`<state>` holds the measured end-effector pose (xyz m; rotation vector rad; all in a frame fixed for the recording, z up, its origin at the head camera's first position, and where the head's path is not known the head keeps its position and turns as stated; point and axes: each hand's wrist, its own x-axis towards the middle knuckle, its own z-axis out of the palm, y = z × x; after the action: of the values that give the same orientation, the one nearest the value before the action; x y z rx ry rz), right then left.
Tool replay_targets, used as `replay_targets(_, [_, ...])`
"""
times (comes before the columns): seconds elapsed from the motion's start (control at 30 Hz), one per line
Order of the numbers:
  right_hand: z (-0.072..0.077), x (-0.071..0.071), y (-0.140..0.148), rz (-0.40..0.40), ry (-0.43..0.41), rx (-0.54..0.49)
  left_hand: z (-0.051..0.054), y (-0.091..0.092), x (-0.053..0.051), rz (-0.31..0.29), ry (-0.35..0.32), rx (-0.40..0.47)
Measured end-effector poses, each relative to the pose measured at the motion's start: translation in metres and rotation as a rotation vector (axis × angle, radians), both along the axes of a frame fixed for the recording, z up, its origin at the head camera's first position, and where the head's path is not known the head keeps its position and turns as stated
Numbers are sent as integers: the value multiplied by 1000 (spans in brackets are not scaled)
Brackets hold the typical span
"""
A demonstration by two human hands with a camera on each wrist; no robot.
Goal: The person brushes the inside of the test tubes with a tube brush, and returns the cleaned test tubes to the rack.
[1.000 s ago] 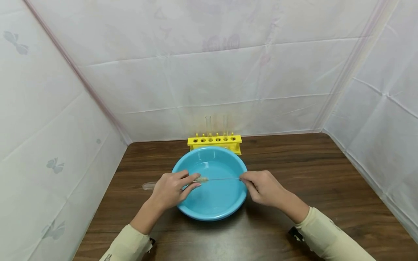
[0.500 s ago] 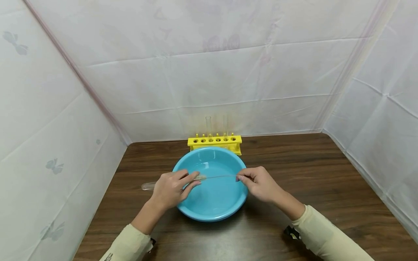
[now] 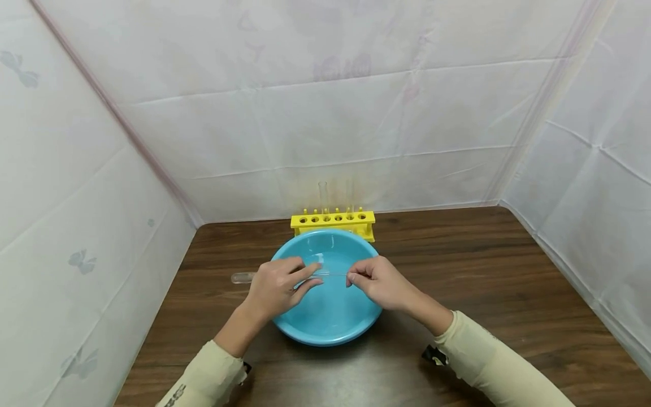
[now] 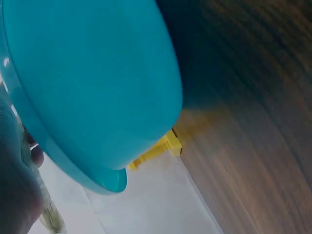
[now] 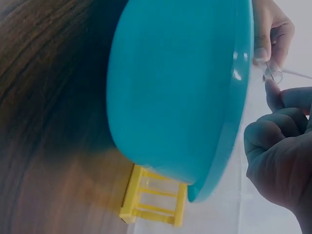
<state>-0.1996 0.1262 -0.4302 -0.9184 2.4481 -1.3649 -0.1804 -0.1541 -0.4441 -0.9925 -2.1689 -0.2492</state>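
A clear, round-bottomed test tube [image 3: 243, 277] lies nearly level across the left-centre of the head view, above the left rim of a blue basin [image 3: 325, 340]. Its closed end points left; its mouth shows as a bright ring at the upper right of the right-wrist view. The test-tube brush [image 4: 50, 215] has pale, straw-coloured bristles [image 4: 53, 222], seen through the glass at the lower left of the left-wrist view, and a thin, straight wire handle [image 3: 333, 275] crossing the basin at the centre of the head view.

The left hand [image 3: 274, 285] grips the tube between thumb and fingers, with the thumb and forefinger tips reaching rightward. The right hand [image 3: 378, 282] pinches the wire between thumb and forefinger, the remaining fingers curled. Behind the basin, a yellow test-tube rack [image 3: 333, 220] carries two upright tubes [image 3: 323, 196] on the dark wood-grain table [image 3: 458, 249].

Compared with one second earlier, the right hand lies nearer the left, inside the basin's right rim instead of over it, and the exposed wire is shorter. The bristles then visible beyond the left fingertips no longer show there. The tube's closed end sits slightly higher and farther right.
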Motion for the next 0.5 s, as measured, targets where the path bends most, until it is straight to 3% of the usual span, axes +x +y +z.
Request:
replay_targets(0.23, [-5,-4,-6,36,-53,-14,-3,7,0,-22,-14,4])
replay_targets(0.5, [-7,-4,-12,59,-49,-17,-5,14,-1,-20,-9,-29])
